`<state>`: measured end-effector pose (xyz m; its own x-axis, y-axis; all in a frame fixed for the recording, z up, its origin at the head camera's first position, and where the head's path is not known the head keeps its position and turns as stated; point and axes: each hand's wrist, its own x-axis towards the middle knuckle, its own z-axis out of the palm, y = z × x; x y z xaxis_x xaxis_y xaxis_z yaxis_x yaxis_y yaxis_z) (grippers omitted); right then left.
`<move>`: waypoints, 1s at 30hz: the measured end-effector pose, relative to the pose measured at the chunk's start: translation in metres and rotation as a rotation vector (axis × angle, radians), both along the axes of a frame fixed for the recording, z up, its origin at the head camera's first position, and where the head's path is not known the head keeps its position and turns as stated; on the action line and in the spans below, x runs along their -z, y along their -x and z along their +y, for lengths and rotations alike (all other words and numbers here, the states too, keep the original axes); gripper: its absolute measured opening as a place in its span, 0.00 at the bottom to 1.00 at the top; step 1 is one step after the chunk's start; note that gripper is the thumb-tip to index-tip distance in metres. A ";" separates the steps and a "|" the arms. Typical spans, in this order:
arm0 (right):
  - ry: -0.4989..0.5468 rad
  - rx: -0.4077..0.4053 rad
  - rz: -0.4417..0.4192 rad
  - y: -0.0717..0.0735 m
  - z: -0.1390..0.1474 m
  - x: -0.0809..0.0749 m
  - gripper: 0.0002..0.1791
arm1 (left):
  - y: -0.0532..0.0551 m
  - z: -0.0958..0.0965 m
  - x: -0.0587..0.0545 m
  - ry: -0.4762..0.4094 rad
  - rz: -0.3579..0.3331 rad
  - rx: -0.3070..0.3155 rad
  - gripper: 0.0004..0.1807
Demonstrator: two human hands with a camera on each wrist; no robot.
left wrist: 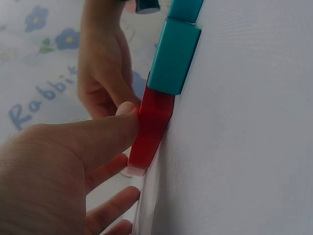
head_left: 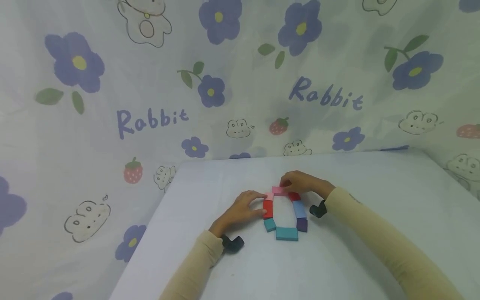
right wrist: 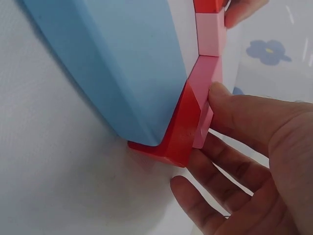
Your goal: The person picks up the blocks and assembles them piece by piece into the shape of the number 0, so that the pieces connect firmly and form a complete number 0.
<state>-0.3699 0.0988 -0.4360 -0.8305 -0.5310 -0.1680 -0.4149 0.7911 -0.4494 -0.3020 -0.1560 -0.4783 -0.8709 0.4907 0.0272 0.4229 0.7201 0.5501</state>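
Coloured blocks form a closed oval ring on the white table. My left hand is at its left side, thumb on a red block and index fingertip by a light pink block. At the far end, my right hand pinches a pink block between thumb and fingers. This block meets the light pink one and a second red block. A light blue block and a dark purple block continue the right side. Teal blocks, one small and one longer, form the near end.
The white tabletop extends around the ring. Behind it hangs a pale curtain printed with flowers, rabbits and strawberries. Dark wrist-worn devices sit by the left wrist and the right wrist, low over the table.
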 end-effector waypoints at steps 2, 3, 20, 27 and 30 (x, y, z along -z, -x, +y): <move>0.003 0.009 -0.011 -0.002 0.001 0.002 0.12 | -0.003 0.000 0.002 -0.010 -0.011 0.002 0.31; 0.002 0.013 -0.013 -0.003 0.001 0.003 0.12 | -0.004 0.000 0.003 -0.012 -0.014 0.002 0.31; 0.009 0.026 -0.002 -0.001 0.003 0.001 0.14 | -0.004 0.002 -0.006 0.002 -0.016 -0.010 0.30; 0.016 0.036 0.005 -0.003 0.003 0.003 0.14 | -0.004 0.002 -0.004 0.004 0.000 -0.004 0.30; 0.032 0.023 0.024 -0.003 0.003 0.005 0.16 | -0.004 0.001 -0.005 0.003 -0.012 -0.014 0.30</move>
